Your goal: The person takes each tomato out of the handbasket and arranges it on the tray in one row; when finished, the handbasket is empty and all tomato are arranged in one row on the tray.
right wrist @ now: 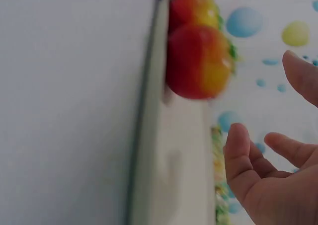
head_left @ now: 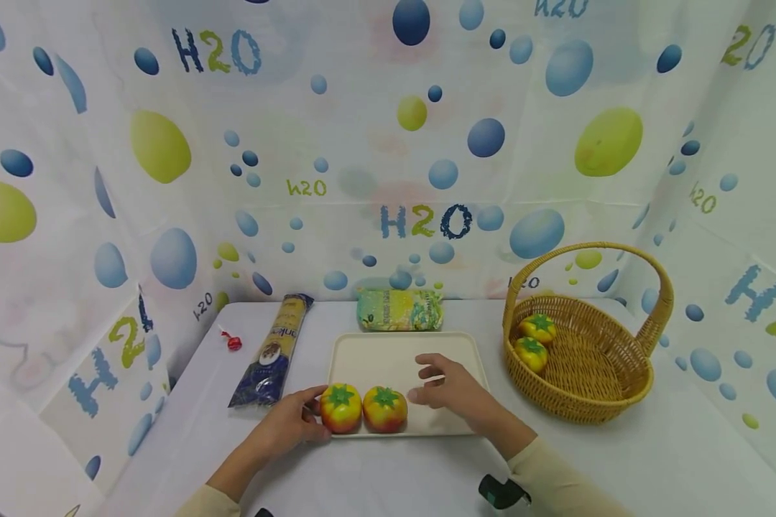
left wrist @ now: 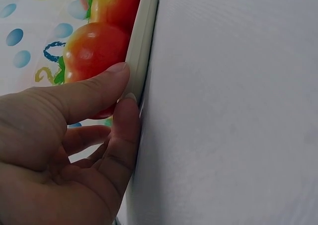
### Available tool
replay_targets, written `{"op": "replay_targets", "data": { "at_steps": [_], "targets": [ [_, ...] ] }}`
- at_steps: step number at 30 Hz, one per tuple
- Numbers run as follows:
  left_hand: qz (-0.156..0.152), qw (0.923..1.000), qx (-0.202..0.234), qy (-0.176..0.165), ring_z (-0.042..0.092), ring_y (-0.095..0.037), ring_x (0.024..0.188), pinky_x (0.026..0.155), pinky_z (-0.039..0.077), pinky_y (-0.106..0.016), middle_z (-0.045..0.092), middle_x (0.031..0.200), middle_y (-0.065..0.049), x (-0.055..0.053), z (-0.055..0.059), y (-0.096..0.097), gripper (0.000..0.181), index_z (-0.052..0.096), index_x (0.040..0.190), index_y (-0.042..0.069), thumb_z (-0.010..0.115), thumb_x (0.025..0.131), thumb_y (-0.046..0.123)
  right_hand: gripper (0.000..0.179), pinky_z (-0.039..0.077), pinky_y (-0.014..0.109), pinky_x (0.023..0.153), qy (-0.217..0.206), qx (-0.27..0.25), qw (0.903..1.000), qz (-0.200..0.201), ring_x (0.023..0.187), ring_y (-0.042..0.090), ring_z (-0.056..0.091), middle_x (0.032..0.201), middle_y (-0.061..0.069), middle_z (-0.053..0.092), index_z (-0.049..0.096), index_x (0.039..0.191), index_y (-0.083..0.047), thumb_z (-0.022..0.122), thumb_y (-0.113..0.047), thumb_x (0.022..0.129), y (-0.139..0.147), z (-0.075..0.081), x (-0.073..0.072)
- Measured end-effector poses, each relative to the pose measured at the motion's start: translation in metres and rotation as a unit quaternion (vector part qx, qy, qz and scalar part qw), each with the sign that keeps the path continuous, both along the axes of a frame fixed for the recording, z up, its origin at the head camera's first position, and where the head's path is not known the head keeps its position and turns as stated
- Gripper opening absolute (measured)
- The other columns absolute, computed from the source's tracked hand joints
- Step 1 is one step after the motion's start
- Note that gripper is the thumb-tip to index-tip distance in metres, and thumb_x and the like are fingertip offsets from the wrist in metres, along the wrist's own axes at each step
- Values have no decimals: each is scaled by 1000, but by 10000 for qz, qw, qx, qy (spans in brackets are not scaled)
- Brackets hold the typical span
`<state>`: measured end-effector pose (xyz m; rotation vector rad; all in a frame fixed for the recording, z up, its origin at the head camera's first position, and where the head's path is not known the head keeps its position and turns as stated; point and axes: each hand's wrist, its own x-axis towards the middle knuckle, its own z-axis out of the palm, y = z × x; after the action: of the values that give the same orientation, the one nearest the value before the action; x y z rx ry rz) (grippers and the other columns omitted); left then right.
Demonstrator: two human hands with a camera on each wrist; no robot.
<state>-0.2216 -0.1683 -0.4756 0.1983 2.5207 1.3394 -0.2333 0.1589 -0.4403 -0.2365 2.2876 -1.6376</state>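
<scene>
Two red-and-yellow tomatoes with green leafy tops, a left tomato (head_left: 340,411) and a right tomato (head_left: 386,411), sit side by side along the front of a cream rectangular tray (head_left: 375,359). My left hand (head_left: 291,420) pinches the tray's front left corner; in the left wrist view its thumb and a fingertip meet at the rim (left wrist: 141,46), close to the left tomato. Above the tray's right half hovers my right hand (head_left: 455,391), fingers loosely bent and apart, holding nothing. The right wrist view shows this hand (right wrist: 278,175) apart from the tomatoes.
A wicker basket (head_left: 582,409) with a tall handle stands at the right, two more tomatoes (head_left: 535,341) inside. Behind the tray lies a green-yellow packet (head_left: 399,310). To the left are a long blue-and-gold bag (head_left: 274,352) and a red-wrapped lollipop (head_left: 234,343).
</scene>
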Motion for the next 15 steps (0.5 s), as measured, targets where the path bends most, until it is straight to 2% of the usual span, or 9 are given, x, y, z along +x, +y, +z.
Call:
{"op": "replay_targets", "data": {
  "at_steps": [6, 10, 15],
  "targets": [
    [44, 10000, -83, 29, 56, -19, 85, 73, 50, -32, 63, 104, -6, 0, 3, 1, 81, 54, 144, 0, 90, 71, 5, 68, 55, 39, 91, 276, -223, 9992, -181, 112, 28, 59, 136, 21, 53, 49, 146, -6, 79, -28, 89, 51, 37, 3],
    [-25, 10000, -33, 6, 57, -19, 85, 71, 51, -32, 62, 105, -7, 0, 4, 1, 81, 53, 145, -1, 89, 72, 6, 63, 54, 37, 92, 579, -283, 9967, -502, 114, 27, 58, 135, 17, 52, 49, 144, -7, 77, -28, 92, 89, 61, 5],
    [-61, 10000, -8, 5, 56, -19, 85, 70, 50, -31, 62, 104, -7, 1, 3, 0, 81, 53, 144, -2, 89, 73, 6, 53, 54, 31, 89, 861, -351, 9911, -951, 112, 19, 59, 130, 10, 54, 49, 143, -9, 70, -28, 98, 136, 86, -3]
  ]
}}
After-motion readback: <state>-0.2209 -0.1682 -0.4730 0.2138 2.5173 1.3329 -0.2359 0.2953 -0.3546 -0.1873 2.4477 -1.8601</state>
